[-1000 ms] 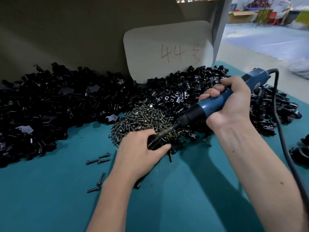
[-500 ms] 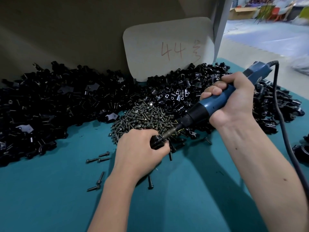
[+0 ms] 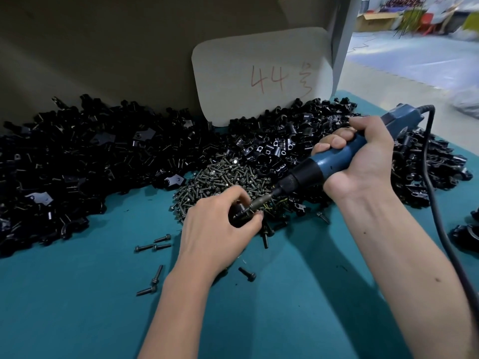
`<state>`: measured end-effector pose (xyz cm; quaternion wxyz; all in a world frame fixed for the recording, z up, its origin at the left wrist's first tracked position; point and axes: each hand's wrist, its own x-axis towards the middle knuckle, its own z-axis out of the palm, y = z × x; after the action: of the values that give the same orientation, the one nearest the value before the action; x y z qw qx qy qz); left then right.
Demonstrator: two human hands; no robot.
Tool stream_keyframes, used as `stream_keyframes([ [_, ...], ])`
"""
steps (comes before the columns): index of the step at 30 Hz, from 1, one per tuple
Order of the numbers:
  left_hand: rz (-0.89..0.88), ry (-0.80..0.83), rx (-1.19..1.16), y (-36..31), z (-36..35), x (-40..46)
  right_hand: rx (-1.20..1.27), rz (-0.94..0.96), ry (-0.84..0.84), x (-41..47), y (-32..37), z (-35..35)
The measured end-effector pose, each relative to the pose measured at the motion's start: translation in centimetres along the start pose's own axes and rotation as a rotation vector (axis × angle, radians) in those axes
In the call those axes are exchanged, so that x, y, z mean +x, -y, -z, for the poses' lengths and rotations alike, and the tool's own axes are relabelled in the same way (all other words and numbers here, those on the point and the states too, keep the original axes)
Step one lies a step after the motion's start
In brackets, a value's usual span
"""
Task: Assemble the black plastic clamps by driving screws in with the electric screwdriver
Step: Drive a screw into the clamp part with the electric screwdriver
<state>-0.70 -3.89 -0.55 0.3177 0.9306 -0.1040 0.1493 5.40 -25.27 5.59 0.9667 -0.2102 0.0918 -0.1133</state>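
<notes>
Gripping clamp [image 3: 239, 213] with left hand [image 3: 217, 229], screwdriver [image 3: 318, 169] with right hand [image 3: 363, 161]; working beside screw pile [image 3: 220, 180] edge, bare table [image 3: 77, 307] nearer.

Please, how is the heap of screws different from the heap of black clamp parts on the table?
The heap of screws is small and lies in the middle, near the left hand; the heap of black clamp parts is much larger and spreads along the back of the table. The screws are thin, dull metal pins; the clamp parts are chunky, glossy black. Both heaps are loose and unsorted, and they touch each other.
</notes>
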Motion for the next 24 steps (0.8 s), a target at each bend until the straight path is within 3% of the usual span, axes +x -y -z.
stream_keyframes([
  [6,-0.145,-0.07,-0.175,0.4,0.2,0.3,0.03,0.002,-0.065,0.0,0.5,0.0],
  [11,-0.083,-0.017,-0.234,0.5,-0.4,0.4,0.008,0.069,-0.182,0.4,0.6,0.3],
  [16,0.039,-0.15,-0.308,1.5,0.2,0.5,-0.233,0.271,-0.227,0.9,0.2,0.7],
  [24,0.074,-0.182,-0.376,0.9,-0.3,0.6,-0.469,0.33,-0.243,0.7,-2.5,1.6],
])
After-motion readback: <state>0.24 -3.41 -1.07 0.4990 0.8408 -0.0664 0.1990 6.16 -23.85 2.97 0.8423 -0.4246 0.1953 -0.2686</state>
